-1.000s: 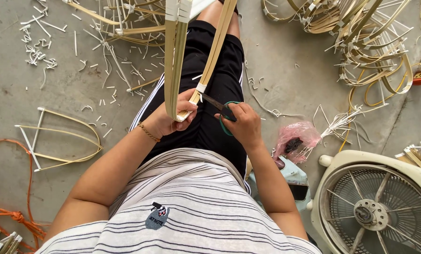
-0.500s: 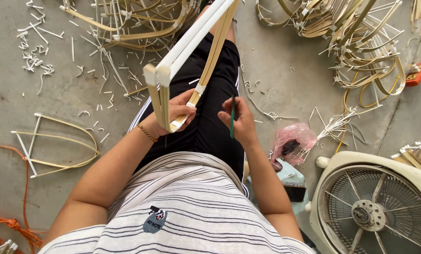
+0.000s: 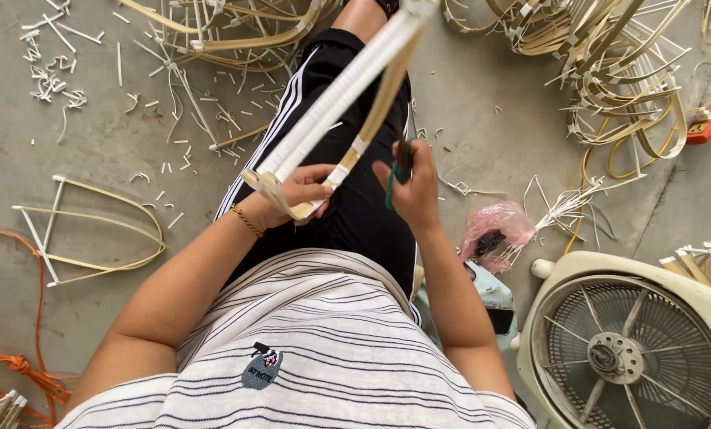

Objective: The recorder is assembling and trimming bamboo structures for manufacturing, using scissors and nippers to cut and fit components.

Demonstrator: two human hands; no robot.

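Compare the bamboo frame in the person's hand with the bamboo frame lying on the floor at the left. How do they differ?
The held bamboo frame is gripped by the left hand and slants up over the lap; the floor frame lies flat and untouched. The held frame shows a long white-wrapped side; the floor frame has only short white pieces. The held frame appears edge-on, the floor frame as an open loop. Both are bent tan strips.

pink plastic bag (image 3: 498, 230), perhaps holding ties, beside fan (image 3: 633, 349)

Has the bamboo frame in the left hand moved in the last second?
Yes. The bamboo frame has tilted from nearly upright to slanting up and right across the black trousers, while the left hand kept its grip at the lower end.
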